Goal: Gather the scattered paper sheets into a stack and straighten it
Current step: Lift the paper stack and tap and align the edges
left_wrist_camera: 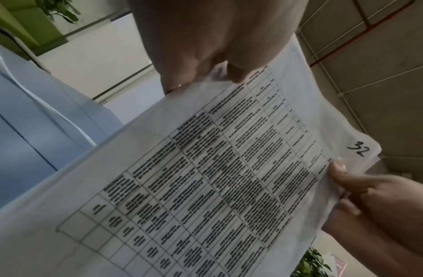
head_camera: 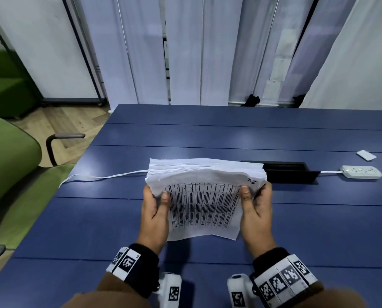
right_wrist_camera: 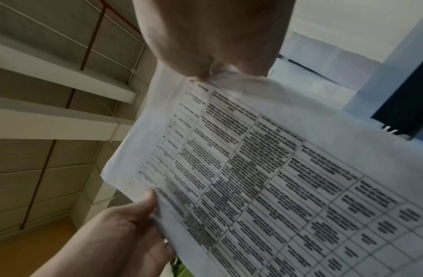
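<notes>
Head view, items near to far. My left hand (head_camera: 155, 210) and right hand (head_camera: 255, 207): each clamped on one side edge of the paper stack (head_camera: 204, 196), thumbs on the printed top sheet, fingers curled behind. Paper stack: thick, held between both hands above the near middle of the blue tabletop (head_camera: 319, 230), tilted toward me, lower edge nearest; I cannot tell whether it touches the tabletop. Top sheet carries a printed table and a handwritten "32" at its far right corner. Behind the stack: white cable (head_camera: 101, 176) running left, black cable box (head_camera: 290, 172) just right, white power strip (head_camera: 361, 172) further right, small white card (head_camera: 366, 155) beyond it. Left: green chair (head_camera: 10, 165). Far: pale vertical blinds (head_camera: 185, 52).
</notes>
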A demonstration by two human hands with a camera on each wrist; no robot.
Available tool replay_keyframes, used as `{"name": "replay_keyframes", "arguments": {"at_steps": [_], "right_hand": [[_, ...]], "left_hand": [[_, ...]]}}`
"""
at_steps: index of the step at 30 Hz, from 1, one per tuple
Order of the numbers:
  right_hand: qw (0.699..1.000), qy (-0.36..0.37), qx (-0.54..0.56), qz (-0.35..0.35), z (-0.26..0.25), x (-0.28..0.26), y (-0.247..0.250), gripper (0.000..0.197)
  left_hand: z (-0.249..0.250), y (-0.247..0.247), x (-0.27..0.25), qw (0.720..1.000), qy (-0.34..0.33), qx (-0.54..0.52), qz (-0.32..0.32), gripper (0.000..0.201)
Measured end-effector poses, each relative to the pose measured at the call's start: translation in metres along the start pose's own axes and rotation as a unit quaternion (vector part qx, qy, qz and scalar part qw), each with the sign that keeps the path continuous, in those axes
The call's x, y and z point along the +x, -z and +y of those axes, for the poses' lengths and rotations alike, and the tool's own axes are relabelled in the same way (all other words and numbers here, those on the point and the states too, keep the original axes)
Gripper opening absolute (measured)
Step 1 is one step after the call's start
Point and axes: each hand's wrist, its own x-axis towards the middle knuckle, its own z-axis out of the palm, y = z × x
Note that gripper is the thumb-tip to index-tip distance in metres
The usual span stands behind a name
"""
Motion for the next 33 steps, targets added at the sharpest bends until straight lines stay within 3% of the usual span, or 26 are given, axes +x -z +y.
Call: {"name": "replay_keyframes", "arguments": {"at_steps": [2, 4, 7, 10, 13, 15, 17, 19, 22, 25, 30, 33], "right_hand": [[1.000, 0.005, 0.001, 0.006, 0.001, 0.002, -0.002, 0.022], [1.000, 0.008, -0.002, 0.011, 0.000, 0.003, -0.004, 0.024], [1.000, 0.005, -0.017, 0.001, -0.004, 0.006, -0.004, 0.042], [0.999, 0.007, -0.052, -0.003, -0.008, 0.005, 0.003, 0.063], [0.996, 0.062, -0.063, -0.001, -0.017, 0.004, 0.008, 0.088], [0.988, 0.128, -0.090, -0.007, -0.026, 0.003, 0.006, 0.082], [0.975, 0.174, -0.136, -0.030, -0.030, 0.004, 0.003, 0.062], [0.966, 0.170, -0.190, -0.047, -0.033, 0.005, 0.002, 0.049], [0.949, 0.185, -0.251, -0.047, -0.036, 0.006, 0.005, 0.049], [0.931, 0.187, -0.303, -0.076, -0.046, 0.010, 0.007, 0.046], [0.879, 0.163, -0.404, -0.194, -0.072, 0.036, 0.018, 0.059], [0.765, 0.157, -0.583, -0.225, -0.091, 0.045, 0.011, 0.054]], "left_hand": [[0.000, -0.002, 0.002, 1.000, 0.002, 0.013, 0.000, 0.044], [0.001, -0.003, 0.003, 1.000, -0.003, 0.017, 0.001, 0.035], [0.004, -0.001, 0.007, 0.999, -0.017, 0.026, -0.011, 0.027], [0.008, 0.003, 0.008, 0.999, -0.019, 0.001, -0.027, 0.043], [0.011, 0.004, 0.008, 0.999, -0.017, -0.013, -0.049, 0.057], [0.012, 0.004, 0.008, 0.998, -0.015, -0.011, -0.055, 0.063], [0.013, 0.004, 0.008, 0.998, -0.007, -0.012, -0.056, 0.062], [0.011, 0.004, 0.008, 0.998, 0.001, -0.018, -0.058, 0.062], [0.007, 0.004, 0.009, 0.998, 0.013, -0.031, -0.056, 0.063], [-0.001, 0.005, 0.011, 0.997, 0.026, -0.031, -0.064, 0.043], [-0.006, 0.005, 0.014, 0.997, 0.036, -0.018, -0.060, 0.043], [-0.008, 0.004, 0.014, 0.998, 0.033, -0.003, -0.050, 0.047]]}}
